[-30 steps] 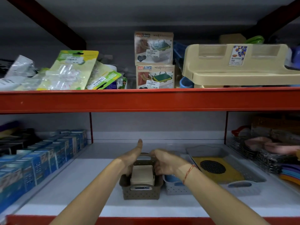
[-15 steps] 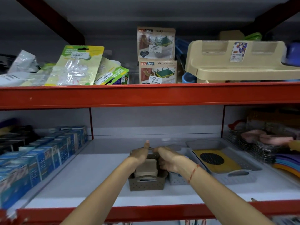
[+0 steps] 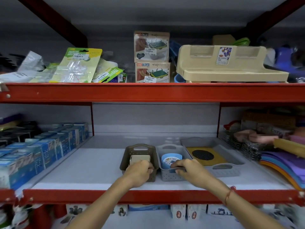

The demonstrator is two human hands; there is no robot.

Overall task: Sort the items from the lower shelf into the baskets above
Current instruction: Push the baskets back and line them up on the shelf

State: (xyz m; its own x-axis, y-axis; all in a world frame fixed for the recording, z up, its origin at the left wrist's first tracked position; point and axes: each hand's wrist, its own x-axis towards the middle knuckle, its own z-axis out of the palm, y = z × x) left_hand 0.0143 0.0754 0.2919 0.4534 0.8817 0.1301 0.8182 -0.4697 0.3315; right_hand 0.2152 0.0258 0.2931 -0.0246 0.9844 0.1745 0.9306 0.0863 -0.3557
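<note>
Both forearms are bare and sleeveless in view; a thin red thread bracelet (image 3: pixel 229 195) circles the right wrist.

Left of the brown basket (image 3: pixel 132 156), bare shelf board (image 3: pixel 92 164) is left open up to the blue boxes (image 3: pixel 49 149). Its right side is blocked by the touching grey basket (image 3: pixel 166 176).

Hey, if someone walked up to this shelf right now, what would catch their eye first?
Probably the two hands at the shelf front: the left hand on the near rim of a brown basket holding a beige item, the right hand on a grey basket with a blue item inside. Next, the bright red beam above, and the yellow piece in the grey tray to the right.
</note>
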